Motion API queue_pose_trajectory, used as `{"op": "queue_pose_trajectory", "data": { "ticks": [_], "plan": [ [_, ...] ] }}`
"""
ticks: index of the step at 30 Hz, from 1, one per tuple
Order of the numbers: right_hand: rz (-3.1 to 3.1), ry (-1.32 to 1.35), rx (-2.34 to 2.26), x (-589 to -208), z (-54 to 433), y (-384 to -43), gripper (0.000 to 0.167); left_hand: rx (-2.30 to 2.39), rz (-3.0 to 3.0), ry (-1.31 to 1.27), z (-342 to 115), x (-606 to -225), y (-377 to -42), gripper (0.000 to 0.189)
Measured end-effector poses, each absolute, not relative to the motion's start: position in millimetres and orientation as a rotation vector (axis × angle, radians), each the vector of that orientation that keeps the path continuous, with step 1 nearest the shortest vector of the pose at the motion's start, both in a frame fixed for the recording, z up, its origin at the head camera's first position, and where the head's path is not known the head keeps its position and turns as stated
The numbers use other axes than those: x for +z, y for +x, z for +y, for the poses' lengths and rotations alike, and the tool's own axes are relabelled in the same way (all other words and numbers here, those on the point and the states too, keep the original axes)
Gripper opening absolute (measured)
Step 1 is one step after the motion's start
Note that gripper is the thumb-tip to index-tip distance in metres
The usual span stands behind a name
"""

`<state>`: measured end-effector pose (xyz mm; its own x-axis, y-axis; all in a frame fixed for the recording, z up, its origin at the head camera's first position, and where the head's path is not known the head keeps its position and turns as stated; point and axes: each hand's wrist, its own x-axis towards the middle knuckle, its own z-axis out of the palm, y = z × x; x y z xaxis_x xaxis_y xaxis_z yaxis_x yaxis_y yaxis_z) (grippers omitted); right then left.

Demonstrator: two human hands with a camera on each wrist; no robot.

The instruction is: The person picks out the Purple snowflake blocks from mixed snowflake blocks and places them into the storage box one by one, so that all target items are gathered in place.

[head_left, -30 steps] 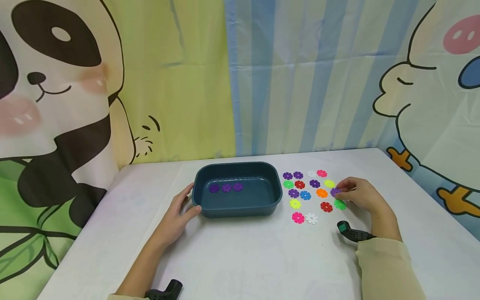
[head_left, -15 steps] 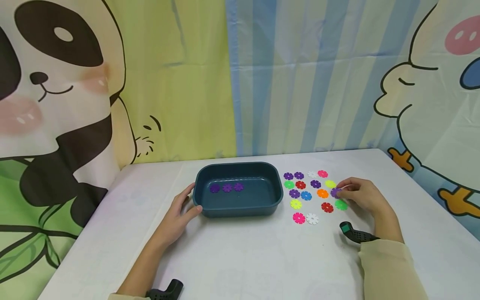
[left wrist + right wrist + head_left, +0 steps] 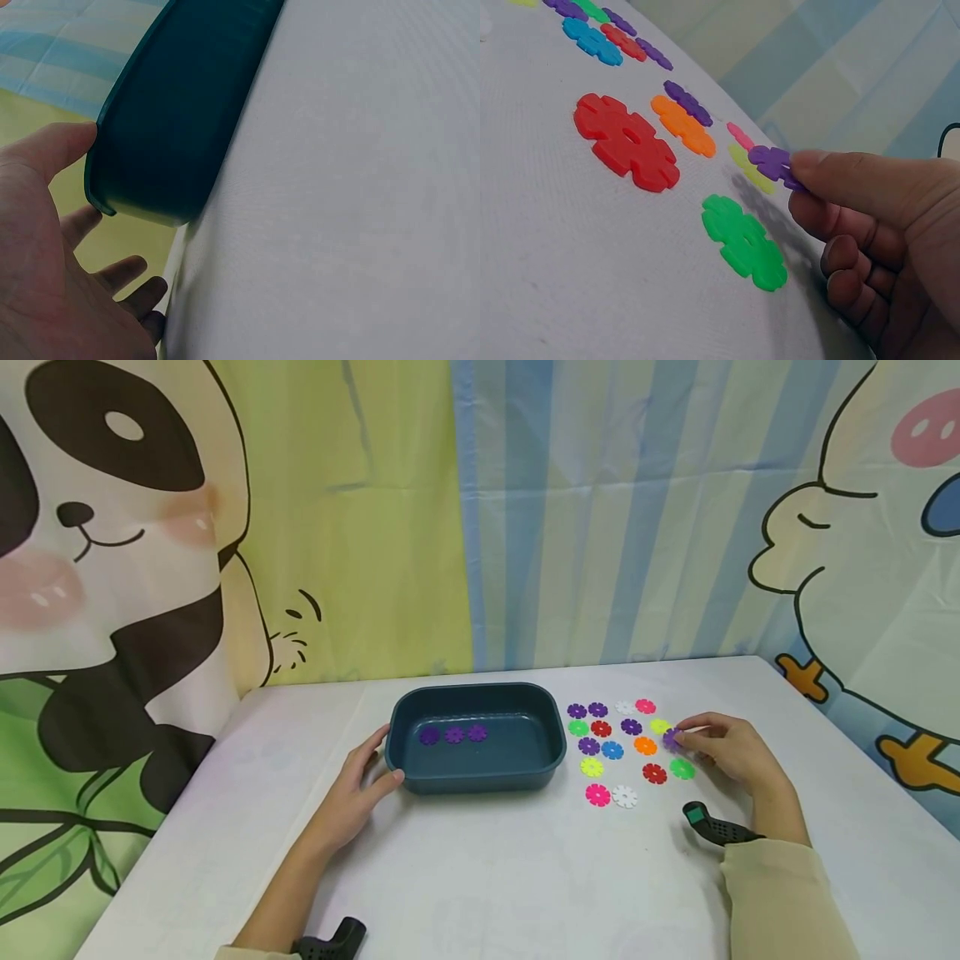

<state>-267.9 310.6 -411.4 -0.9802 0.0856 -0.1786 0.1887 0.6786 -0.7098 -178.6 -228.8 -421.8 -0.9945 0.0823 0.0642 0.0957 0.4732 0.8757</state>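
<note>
Likely at pickup, needing a steady lift, our right fingers [image 3: 811,214] pinch a purple notched plastic disc [image 3: 769,163], left fingers [image 3: 81,225] spread against a teal oblong plastic tub [image 3: 517,750].

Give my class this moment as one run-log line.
left hand: touches teal tray | right hand: pinches purple notched disc above table | in tray: three purple discs | on table: mixed-colour discs

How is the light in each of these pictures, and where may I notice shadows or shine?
Head view: bright, fairly even light, faint shine inside the dark teal bin, soft shadow under the right hand; left wrist view: dimmer, the bin's outside almost without detail, the left hand shaded; right wrist view: soft shadow on the table near the pinched purple disc.
</note>
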Motion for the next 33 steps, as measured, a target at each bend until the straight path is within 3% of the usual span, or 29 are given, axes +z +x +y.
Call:
{"op": "queue_pose_trajectory", "data": {
  "ticks": [33],
  "plan": [
    [2.666,0.383,-1.497,-404.5,305.0,-271.7,0.066,-1.631,-2.676,-0.159,-228.3,-419.7,-177.7,0.073]
  ]
}}
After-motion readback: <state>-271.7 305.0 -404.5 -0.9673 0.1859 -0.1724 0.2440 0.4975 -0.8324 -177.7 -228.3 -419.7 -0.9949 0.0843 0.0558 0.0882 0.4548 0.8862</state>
